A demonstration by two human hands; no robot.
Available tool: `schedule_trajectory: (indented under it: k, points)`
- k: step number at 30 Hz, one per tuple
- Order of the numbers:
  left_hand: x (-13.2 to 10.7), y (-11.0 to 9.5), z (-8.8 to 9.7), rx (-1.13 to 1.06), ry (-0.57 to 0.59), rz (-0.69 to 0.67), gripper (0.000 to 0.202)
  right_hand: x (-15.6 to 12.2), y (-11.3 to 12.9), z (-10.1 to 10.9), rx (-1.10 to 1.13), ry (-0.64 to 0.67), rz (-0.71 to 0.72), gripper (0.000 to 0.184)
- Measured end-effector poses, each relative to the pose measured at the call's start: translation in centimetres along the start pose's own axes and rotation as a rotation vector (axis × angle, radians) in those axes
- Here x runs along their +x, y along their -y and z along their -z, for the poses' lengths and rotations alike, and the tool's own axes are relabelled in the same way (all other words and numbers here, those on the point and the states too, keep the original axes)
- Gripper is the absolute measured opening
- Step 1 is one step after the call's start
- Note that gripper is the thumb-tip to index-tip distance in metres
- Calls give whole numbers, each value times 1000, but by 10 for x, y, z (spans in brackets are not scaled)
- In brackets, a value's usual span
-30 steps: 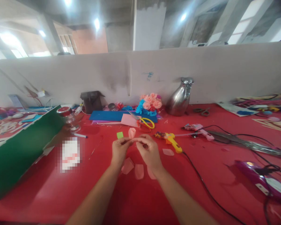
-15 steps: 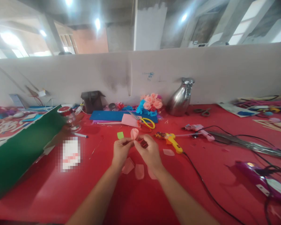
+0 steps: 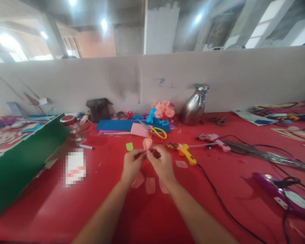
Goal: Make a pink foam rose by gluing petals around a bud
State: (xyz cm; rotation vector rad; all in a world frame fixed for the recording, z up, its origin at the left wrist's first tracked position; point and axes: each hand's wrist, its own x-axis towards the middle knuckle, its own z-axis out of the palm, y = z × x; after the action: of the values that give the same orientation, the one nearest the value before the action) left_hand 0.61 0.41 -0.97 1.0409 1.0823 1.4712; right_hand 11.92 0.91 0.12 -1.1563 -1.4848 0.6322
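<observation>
My left hand (image 3: 131, 165) and my right hand (image 3: 162, 163) meet above the red table (image 3: 66, 210), fingertips pinched together on a small pink foam petal (image 3: 147, 143) that sticks up between them. Both hands are closed in a pinch. Under my wrists lie several loose pink petal pieces (image 3: 150, 185). A yellow glue gun (image 3: 184, 152) rests just right of my right hand, its black cord (image 3: 223, 206) trailing toward me.
Yellow-handled scissors (image 3: 155, 131) lie on blue and pink foam sheets (image 3: 122, 126). A paper flower bunch (image 3: 161, 113) and steel jug (image 3: 193, 105) stand by the wall. A green sheet (image 3: 22, 162) leans at left; a pink glue gun (image 3: 215, 139), wires (image 3: 269, 156) and purple tool (image 3: 284, 195) at right.
My hands have stayed in place while the fingers work the pink petal; it now stands a little more to the right between the fingertips.
</observation>
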Motion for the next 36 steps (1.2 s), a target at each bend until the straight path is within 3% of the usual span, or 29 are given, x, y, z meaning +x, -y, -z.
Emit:
schedule_trajectory:
  k: [6, 11, 20, 27, 32, 36]
  points:
    - [1, -5, 1, -314, 89, 229, 20, 0, 0, 1, 18, 29, -13, 9]
    - [4, -3, 6, -441, 145, 279, 20, -1, 3, 2, 11, 33, -3, 9]
    - [4, -3, 6, -407, 100, 290, 24, -1, 5, 1, -9, 89, -6, 12]
    - [4, -1, 8, -374, 102, 278, 26, -8, 26, 13, -695, -66, 294, 20]
    - [8, 5, 10, -458, 89, 359, 26, -9, 14, 13, -515, 98, 224, 23]
    - [10, 4, 11, -465, 81, 410, 22, -6, 1, 9, -323, 85, 154, 23]
